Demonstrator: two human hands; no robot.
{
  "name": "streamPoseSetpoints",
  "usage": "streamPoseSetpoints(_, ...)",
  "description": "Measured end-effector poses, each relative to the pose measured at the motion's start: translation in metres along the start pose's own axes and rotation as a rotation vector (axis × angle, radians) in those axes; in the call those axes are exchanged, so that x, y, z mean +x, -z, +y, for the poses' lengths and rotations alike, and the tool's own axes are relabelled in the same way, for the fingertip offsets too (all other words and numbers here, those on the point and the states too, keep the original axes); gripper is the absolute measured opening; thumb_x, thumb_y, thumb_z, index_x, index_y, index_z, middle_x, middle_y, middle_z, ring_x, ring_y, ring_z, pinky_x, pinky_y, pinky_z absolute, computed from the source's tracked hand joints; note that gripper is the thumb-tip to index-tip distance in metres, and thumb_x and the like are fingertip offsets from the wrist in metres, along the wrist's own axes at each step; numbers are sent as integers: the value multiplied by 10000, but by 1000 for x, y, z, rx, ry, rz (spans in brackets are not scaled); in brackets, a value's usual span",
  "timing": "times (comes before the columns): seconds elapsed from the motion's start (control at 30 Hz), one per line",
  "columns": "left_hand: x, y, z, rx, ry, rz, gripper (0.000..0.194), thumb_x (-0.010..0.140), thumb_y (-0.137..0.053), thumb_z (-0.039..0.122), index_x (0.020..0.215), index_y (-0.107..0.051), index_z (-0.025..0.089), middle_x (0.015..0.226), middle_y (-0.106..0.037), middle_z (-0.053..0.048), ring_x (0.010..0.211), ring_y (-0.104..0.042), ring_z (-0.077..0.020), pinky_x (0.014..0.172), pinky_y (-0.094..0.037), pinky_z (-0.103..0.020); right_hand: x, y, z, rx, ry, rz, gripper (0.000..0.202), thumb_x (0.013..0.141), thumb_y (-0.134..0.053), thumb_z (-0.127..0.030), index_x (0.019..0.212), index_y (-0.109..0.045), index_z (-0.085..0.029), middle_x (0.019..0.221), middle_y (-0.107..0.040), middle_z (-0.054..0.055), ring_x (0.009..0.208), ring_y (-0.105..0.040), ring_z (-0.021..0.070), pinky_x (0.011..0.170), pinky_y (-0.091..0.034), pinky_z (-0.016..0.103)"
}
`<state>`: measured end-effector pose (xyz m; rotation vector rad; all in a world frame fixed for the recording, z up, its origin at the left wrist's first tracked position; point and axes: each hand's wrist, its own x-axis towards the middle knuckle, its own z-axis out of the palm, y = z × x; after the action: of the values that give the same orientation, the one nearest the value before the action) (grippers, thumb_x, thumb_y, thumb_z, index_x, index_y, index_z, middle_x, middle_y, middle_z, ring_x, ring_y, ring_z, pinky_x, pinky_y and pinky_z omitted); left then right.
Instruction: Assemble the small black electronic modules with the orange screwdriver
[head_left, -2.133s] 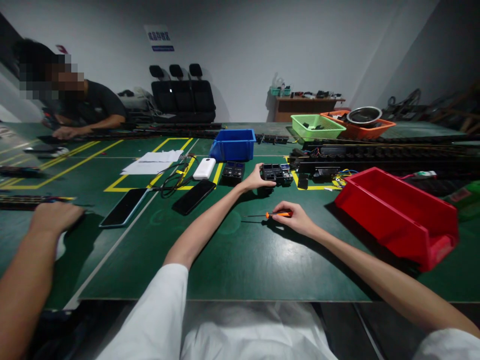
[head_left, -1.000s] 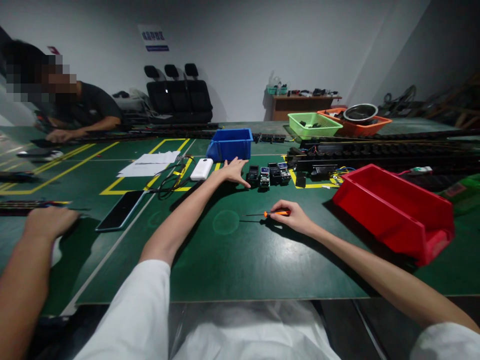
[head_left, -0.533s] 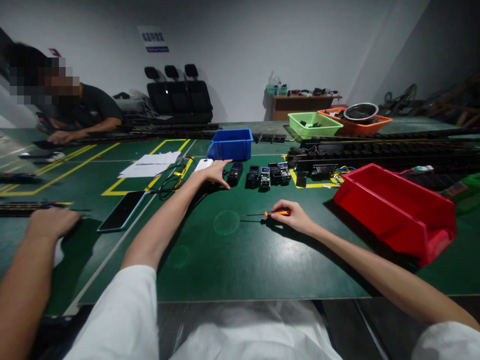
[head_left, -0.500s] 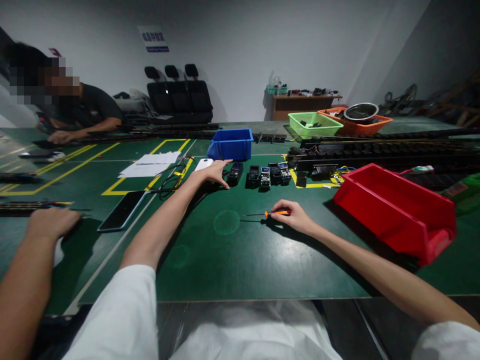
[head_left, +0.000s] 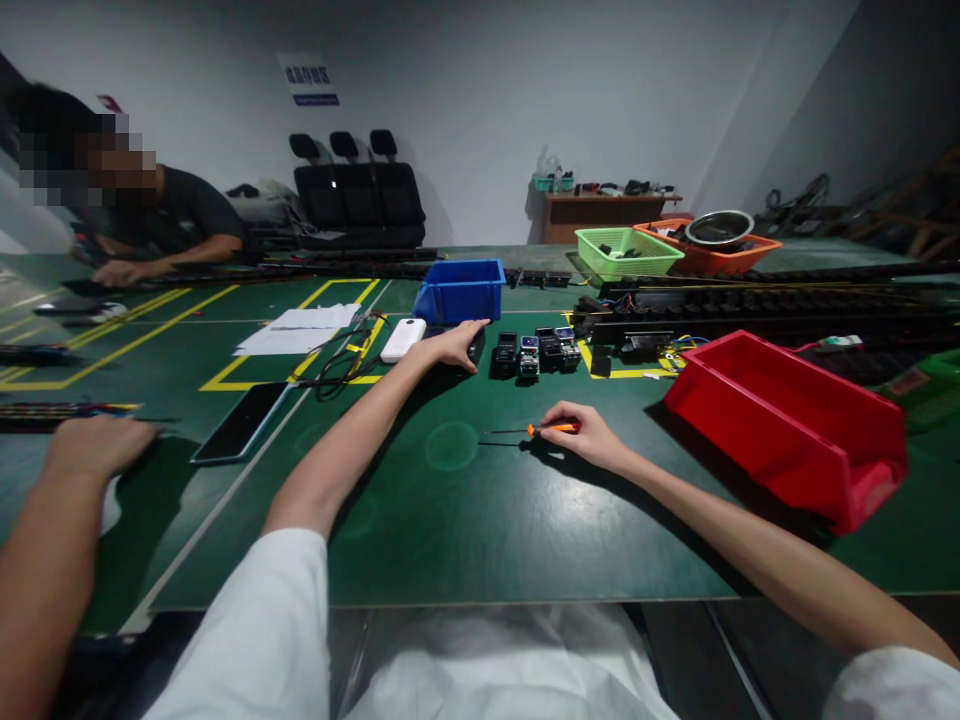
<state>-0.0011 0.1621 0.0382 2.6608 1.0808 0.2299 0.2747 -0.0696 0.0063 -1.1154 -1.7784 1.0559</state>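
My left hand (head_left: 454, 347) is stretched out over the green table, its thumb and fingers closed around a small black boxy device (head_left: 473, 348) that they mostly hide. In my right hand (head_left: 589, 432) is a thin screwdriver (head_left: 553, 428) with an orange handle, its shaft pointing left just above the table. Several similar small black devices stand in a row to the right of my left hand, among them one with a silvery front (head_left: 529, 357). Behind that hand sits a blue bin (head_left: 459, 290), and a white power-bank-like box (head_left: 403, 341) lies to its left.
A red bin (head_left: 787, 430) stands on the right. Black rails with wires (head_left: 705, 310) lie beyond it, near green and orange baskets (head_left: 630, 255). At left are a phone (head_left: 244, 422), papers (head_left: 300, 328), cables and another person's arm (head_left: 75, 500). A co-worker (head_left: 180, 215) sits across.
My left hand has moved right, off the white box and onto the small black device, its fingers closing around it. My right hand keeps the screwdriver in nearly the same place.
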Motion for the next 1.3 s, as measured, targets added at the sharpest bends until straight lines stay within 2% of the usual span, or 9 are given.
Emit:
streamPoseSetpoints(0.13,-1,-11,7,-26,154,140,1160,470,-811,526,1454,-289,197,1420,-385,-159,1347,-356,-384,1117,-315,-480,1,-1,-1,-10,0,-4,355,746,-714,-470,868,-650,-143,789,-666,51,672,-581,145,609,-454,277)
streamPoseSetpoints(0.27,-4,-25,15,-134,245,266,1216,480,-817,515,1476,-209,175,1461,-302,-184,1380,-289,-391,1142,-271,-502,1,-1,-1,-20,12,-5,350,755,-709,-465,873,-657,-140,791,-659,44,670,-572,137,613,-444,269)
streamPoseSetpoints(0.33,-5,-30,17,-279,240,271,1260,489,-823,447,1494,-114,175,1489,-274,-192,1385,-305,-359,1149,-272,-478,1,-1,-1,-14,12,-6,347,755,-709,-461,878,-658,-141,787,-656,37,663,-570,133,613,-439,266)
streamPoseSetpoints(0.43,-8,-33,16,-552,201,215,1268,535,-800,354,1500,5,185,1465,-332,-207,1288,-460,-304,1083,-376,-449,1,-2,-1,0,8,-2,343,751,-714,-458,877,-658,-144,788,-660,34,662,-574,133,611,-436,262)
streamPoseSetpoints(0.53,-10,-35,10,-692,193,193,1296,521,-816,323,1499,20,169,1451,-361,-231,1247,-510,-281,1053,-414,-430,2,-2,-1,4,4,0,347,748,-714,-461,877,-664,-143,794,-666,40,666,-581,135,611,-438,262)
streamPoseSetpoints(0.7,-10,-40,5,-681,233,251,1248,479,-862,366,1479,-152,138,1465,-362,-233,1332,-435,-291,1108,-364,-432,2,-2,-1,-16,16,7,352,748,-709,-467,876,-664,-143,797,-662,46,680,-584,144,612,-449,269)
streamPoseSetpoints(0.87,-9,-43,8,-676,239,326,1238,501,-861,387,1483,-146,148,1452,-389,-213,1328,-442,-286,1111,-366,-452,2,-2,-2,-5,11,3,344,752,-706,-468,877,-665,-150,800,-669,44,675,-589,144,606,-448,266)
streamPoseSetpoints(1.07,-9,-44,11,-740,218,248,1217,531,-846,431,1486,-147,151,1448,-403,-209,1313,-464,-277,1103,-386,-436,2,-2,-2,-16,14,4,345,754,-704,-469,870,-664,-146,806,-672,46,685,-595,148,614,-453,268)
streamPoseSetpoints(1.3,-10,-20,28,-642,160,312,1087,653,-749,517,1493,-136,198,1522,-302,-159,1392,-357,-279,1135,-341,-412,1,-1,-1,-37,26,6,334,762,-698,-464,876,-671,-151,822,-680,58,702,-599,157,641,-469,287)
